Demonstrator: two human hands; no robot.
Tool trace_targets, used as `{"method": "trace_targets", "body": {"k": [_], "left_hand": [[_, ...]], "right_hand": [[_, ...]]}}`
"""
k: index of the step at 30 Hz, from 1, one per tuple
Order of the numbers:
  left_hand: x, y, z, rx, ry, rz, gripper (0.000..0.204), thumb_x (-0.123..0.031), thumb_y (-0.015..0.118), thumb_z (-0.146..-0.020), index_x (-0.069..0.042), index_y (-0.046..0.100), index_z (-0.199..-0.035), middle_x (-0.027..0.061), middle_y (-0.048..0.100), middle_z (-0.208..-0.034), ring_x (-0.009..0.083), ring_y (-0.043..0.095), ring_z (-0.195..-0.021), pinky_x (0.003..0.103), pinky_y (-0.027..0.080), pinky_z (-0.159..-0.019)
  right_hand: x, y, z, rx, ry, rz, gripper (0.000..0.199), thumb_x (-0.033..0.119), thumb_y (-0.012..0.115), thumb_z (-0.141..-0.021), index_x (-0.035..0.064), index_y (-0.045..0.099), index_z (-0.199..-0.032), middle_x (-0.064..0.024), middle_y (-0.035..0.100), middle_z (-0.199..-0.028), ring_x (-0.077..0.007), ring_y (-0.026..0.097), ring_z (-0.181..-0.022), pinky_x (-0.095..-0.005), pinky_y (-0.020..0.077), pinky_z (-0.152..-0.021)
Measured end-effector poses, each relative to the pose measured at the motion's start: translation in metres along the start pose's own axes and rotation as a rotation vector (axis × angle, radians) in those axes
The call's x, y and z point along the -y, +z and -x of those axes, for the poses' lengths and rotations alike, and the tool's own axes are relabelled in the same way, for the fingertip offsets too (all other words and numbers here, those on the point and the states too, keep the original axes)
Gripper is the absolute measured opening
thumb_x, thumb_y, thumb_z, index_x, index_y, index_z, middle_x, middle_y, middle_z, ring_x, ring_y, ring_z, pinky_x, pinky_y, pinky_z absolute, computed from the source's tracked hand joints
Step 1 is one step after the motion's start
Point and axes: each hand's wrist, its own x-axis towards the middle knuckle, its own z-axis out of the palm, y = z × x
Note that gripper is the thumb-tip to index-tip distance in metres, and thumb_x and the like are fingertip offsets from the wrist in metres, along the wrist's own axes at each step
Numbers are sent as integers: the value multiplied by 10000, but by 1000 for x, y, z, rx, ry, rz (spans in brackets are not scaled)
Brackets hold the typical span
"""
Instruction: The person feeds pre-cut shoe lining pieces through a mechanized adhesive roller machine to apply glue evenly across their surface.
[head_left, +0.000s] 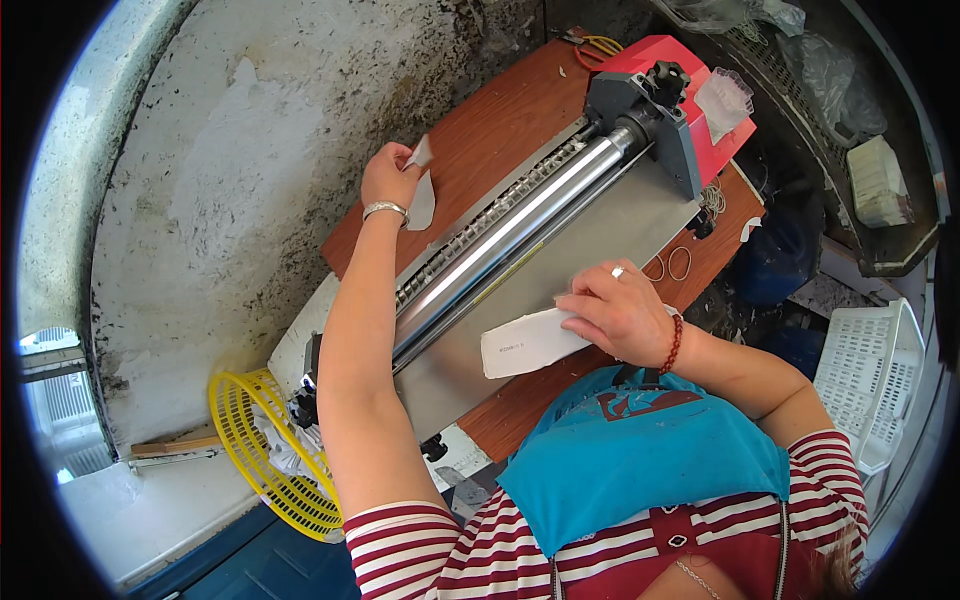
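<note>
The left hand [388, 180] reaches over the roller machine [520, 230] and holds small white paper pieces [421, 195] at its far side, above the brown wooden table [480, 130]. The right hand [618, 312] lies flat on a white sheet [525, 342] on the machine's grey metal tray [600, 245], fingers [580, 300] spread toward the shiny roller. Rubber bands [672, 265] lie on the table near that hand. A yellow mesh basket [262, 450] sits at lower left, a white plastic crate [868, 375] at right.
</note>
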Motion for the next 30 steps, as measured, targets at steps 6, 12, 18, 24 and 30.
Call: {"method": "trace_targets", "body": {"k": [6, 12, 18, 24, 30], "left_hand": [[27, 23, 0, 645, 32, -552, 417, -187, 665, -775, -80, 611, -1175, 156, 567, -1254, 298, 563, -1134, 390, 468, -940], [41, 33, -3, 664, 43, -387, 471, -224, 652, -767, -33, 599, -1195, 169, 647, -1070, 289, 637, -955, 351, 488, -864], [-30, 10, 24, 626, 85, 140, 335, -181, 612, -824, -27, 633, -1121, 116, 656, -914, 169, 639, -809, 296, 510, -724], [-45, 10, 44, 618, 168, 240, 327, -224, 623, -817, -36, 662, -1081, 114, 672, -974, 192, 626, -909, 324, 491, -842], [-50, 3, 53, 617, 202, 219, 352, -216, 605, -825, -27, 637, -1120, 105, 666, -1007, 185, 615, -940, 315, 484, -862]], "right_hand": [[-2, 5, 2, -27, -136, 212, 204, 170, 712, -715, 111, 631, -893, -27, 540, -836, -208, 550, -770, -345, 405, -685], [-1, 3, 1, -15, -103, 96, 117, 100, 679, -747, 91, 636, -855, -42, 568, -833, -207, 567, -761, -348, 430, -669], [-17, -25, -4, 146, 522, -438, 82, 120, 648, -824, 50, 656, -866, -83, 626, -738, -265, 616, -707, -343, 496, -645], [-15, -21, 4, 89, 139, -161, 194, 192, 694, -798, 85, 660, -956, -95, 630, -960, -280, 606, -841, -363, 484, -714], [-16, -19, 13, 105, -1, -40, 196, 196, 710, -779, 120, 678, -956, -92, 606, -1079, -256, 598, -888, -378, 464, -767]]}}
